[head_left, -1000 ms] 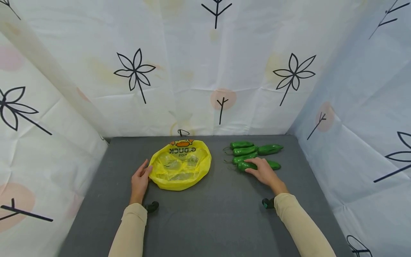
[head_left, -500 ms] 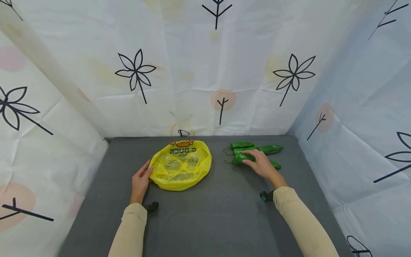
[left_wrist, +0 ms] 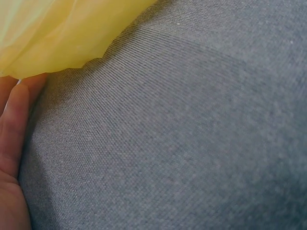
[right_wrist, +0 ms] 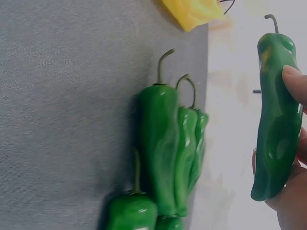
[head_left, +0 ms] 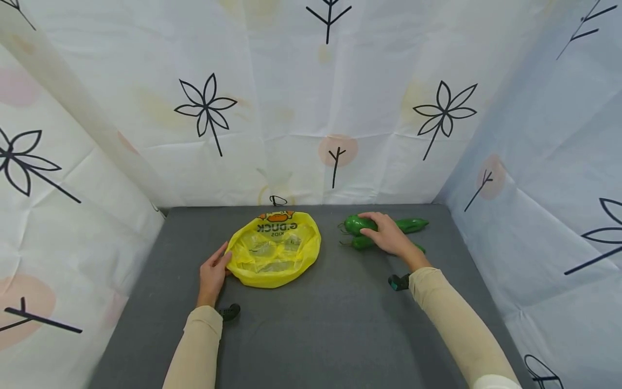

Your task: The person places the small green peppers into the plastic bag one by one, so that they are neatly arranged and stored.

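A: Landmark is the yellow bag (head_left: 277, 254). Where is it, and what touches it?
B: Lying on the grey table (head_left: 311, 329), dark lettering and an orange figure on its far part. The left hand (head_left: 212, 273) is at its left edge, thumb and fingers against the plastic. Left wrist view: the bag covers the fingertips, so I cannot tell whether they pinch it or only rest there.
A: Right hand (head_left: 391, 237)?
B: Well to the right of the bag. It grips one green pepper (right_wrist: 278, 129), thumb on one side and fingers curled at the other. In the right wrist view that pepper shows apart from the rest, its stem toward the bag.
A: Other peppers?
B: Also right of the bag, lying in a close group. A broad pepper (right_wrist: 160, 148) has two slimmer peppers (right_wrist: 185, 153) close along its far side; all three stems point toward the bag. A short-looking pepper (right_wrist: 132, 213), cut off by the frame, lies farther right from the bag. One more piece of green (right_wrist: 169, 223) shows there, too little to describe.
A: Surroundings?
B: Behind the bag, a pale cloth (head_left: 286, 113) with line-drawn plants. Nearer the person than the bag, beige sleeves (head_left: 196, 346).
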